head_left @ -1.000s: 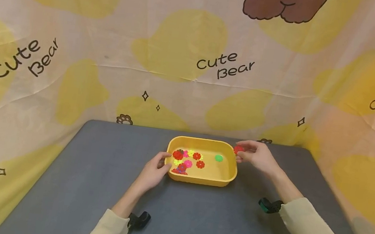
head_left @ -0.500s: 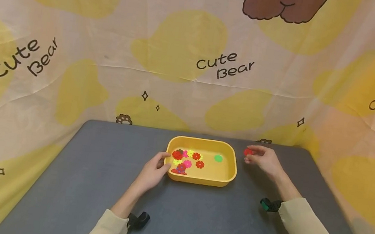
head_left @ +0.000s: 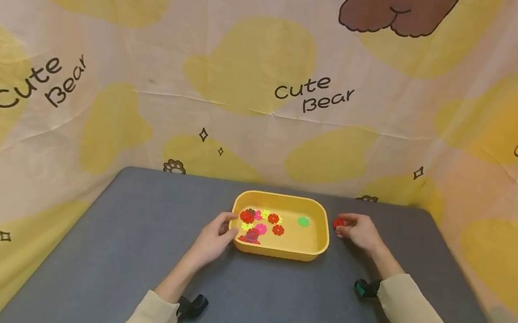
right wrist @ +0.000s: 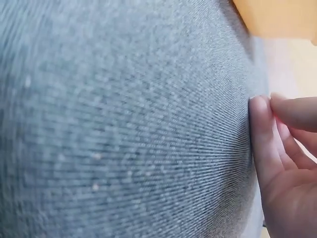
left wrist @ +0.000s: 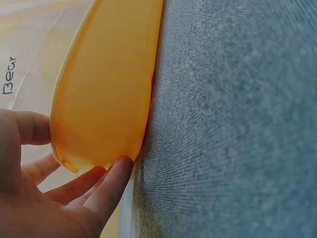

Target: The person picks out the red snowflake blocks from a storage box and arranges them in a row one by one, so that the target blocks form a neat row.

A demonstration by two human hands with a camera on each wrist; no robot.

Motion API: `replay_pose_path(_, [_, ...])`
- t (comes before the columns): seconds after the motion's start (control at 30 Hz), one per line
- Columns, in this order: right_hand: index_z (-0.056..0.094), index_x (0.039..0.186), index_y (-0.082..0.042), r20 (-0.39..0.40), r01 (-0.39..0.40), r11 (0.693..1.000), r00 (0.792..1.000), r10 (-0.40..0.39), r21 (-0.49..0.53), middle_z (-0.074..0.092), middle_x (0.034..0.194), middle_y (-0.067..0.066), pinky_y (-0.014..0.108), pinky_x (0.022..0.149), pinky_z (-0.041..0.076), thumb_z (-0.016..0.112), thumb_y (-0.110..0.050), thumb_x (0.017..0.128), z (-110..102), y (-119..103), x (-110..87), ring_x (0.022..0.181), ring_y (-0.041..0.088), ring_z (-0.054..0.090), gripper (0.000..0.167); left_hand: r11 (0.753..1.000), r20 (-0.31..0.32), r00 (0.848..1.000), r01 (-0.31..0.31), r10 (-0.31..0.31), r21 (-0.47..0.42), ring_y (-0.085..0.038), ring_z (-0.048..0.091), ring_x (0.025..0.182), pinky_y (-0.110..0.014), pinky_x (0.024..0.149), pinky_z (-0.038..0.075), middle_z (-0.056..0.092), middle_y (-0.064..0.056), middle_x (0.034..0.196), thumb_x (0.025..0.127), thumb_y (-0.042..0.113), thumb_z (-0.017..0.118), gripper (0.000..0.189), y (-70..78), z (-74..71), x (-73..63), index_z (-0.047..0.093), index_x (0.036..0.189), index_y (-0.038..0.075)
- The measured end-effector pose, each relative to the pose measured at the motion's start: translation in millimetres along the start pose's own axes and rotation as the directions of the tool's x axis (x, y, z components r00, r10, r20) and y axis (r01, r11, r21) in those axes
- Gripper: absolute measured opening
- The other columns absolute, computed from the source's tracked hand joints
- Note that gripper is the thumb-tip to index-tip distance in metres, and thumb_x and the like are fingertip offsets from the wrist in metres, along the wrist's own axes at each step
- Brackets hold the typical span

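A yellow plastic tray (head_left: pixel 277 252) stands on the table, with several small flower-shaped discs inside. Most discs, such as a red one (head_left: pixel 278 230) and a pink one (head_left: pixel 261 229), lie toward its left half; a green disc (head_left: pixel 303 221) lies apart on the right. My left hand (head_left: pixel 211 239) holds the tray's left end, its fingers against the outer wall in the left wrist view. Just right of the tray, my right hand (head_left: pixel 361 232) pinches a red flower-shaped disc (head_left: pixel 339 223). In the right wrist view its fingertips are right at the table surface, the disc mostly hidden behind them.
The dark grey table (head_left: pixel 270 303) ends at a printed cloth (head_left: pixel 269 76) hanging behind and along both sides. Black wrist cameras are strapped at the left (head_left: pixel 192 307) and right (head_left: pixel 366 289) sleeves.
My right hand has carried the red disc away from the tray's right rim, out to the right, then lowered it toward the table. My left hand has stayed on the tray.
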State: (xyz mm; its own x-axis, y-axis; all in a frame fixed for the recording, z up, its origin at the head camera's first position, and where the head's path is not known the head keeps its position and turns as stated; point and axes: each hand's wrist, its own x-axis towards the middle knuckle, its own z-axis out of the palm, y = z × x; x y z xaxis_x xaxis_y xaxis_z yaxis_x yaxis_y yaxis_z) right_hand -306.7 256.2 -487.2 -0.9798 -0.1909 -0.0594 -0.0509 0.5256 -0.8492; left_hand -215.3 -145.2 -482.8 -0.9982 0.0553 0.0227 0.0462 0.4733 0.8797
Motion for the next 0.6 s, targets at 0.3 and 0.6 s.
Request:
replay_pose_path(0.3, [0.062,0.13,0.009,-0.038,0.027,0.961,0.999,-0.039,-0.275,0.068,0.11,0.021,0.039,0.076,0.054,0.072,-0.013,0.095,-0.2,6.2,2.2,0.09,0.027,0.062,0.043,1.0,0.006,1.0,-0.008,0.008,-0.006,-0.028,0.062,0.116,-0.045,0.091,0.055,0.062,-0.012,0.132,0.102,0.023,0.062,0.038,-1.4,1.6,-0.8,0.057,0.138,0.011])
replay_pose_path(0.6, [0.062,0.129,0.01,-0.028,0.031,0.959,0.999,-0.041,-0.282,0.066,0.101,0.019,0.037,0.068,0.054,0.071,-0.011,0.095,-2.3,8.2,4.9,0.079,0.024,0.062,0.041,1.0,0.007,1.0,-0.006,0.006,-0.008,-0.028,0.062,0.118,-0.045,0.091,0.055,0.062,-0.012,0.133,0.102,0.023,0.062,0.038,-0.9,0.8,0.2,0.057,0.138,0.012])
